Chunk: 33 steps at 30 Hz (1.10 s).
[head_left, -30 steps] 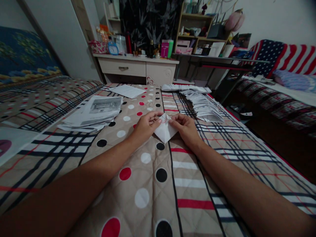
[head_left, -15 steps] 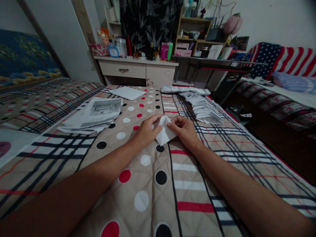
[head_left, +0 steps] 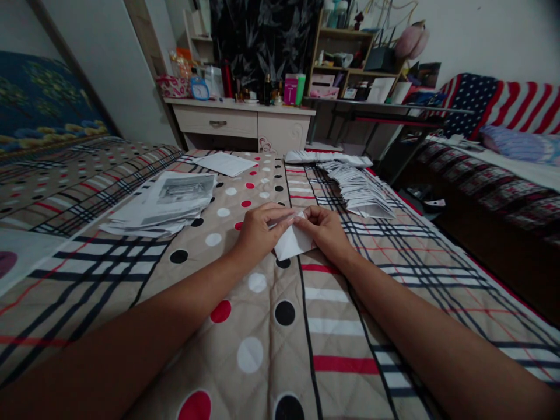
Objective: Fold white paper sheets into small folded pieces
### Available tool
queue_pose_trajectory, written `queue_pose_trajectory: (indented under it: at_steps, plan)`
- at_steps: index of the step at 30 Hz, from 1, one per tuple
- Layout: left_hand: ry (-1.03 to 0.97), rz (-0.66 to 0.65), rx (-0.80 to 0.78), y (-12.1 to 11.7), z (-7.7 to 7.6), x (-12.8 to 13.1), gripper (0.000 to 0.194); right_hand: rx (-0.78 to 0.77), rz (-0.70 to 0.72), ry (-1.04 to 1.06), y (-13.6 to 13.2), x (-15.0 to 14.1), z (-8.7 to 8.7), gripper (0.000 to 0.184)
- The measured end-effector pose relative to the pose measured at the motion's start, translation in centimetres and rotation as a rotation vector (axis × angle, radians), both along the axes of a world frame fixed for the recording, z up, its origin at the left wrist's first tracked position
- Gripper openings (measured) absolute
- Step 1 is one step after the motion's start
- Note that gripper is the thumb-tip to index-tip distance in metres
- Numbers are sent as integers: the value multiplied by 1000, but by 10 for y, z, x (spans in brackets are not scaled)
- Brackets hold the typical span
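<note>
A small folded piece of white paper (head_left: 292,241) is held between both hands, just above or on the patterned bedspread (head_left: 249,315). My left hand (head_left: 261,230) grips its left and upper edge, thumb pressed near the top fold. On the other side my right hand (head_left: 326,228) pinches the upper right part between thumb and curled fingers. The two thumbs almost meet at the paper's top, and the fingers hide part of its far edge.
Printed sheets (head_left: 170,201) lie piled at the left, with a thinner white stack (head_left: 225,164) beyond. A long row of folded papers (head_left: 354,189) fans out at the right, behind it a white bundle (head_left: 328,158). A cluttered dresser (head_left: 240,122) stands past the bed.
The raised peak of the paper has been pressed down flatter. My left thumb has moved right and up, close to the right thumb.
</note>
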<state>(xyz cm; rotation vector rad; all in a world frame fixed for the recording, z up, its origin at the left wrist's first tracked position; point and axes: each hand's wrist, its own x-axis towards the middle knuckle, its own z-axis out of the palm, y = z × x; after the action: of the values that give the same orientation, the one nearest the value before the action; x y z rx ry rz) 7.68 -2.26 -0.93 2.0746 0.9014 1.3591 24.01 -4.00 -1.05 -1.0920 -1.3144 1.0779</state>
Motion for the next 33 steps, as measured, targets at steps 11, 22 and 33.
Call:
queue_pose_trajectory:
  at_steps: [11,22,33]
  plan:
    - [25,-26,-67,-1,0,0,11,-4,14,-42,4,3,-3,35]
    - [-12,39,-141,0,1,0,12,-43,11,-15,-5,-2,5,29]
    - [-102,43,-443,-2,6,-1,39,-86,3,-20,-2,-3,2,8]
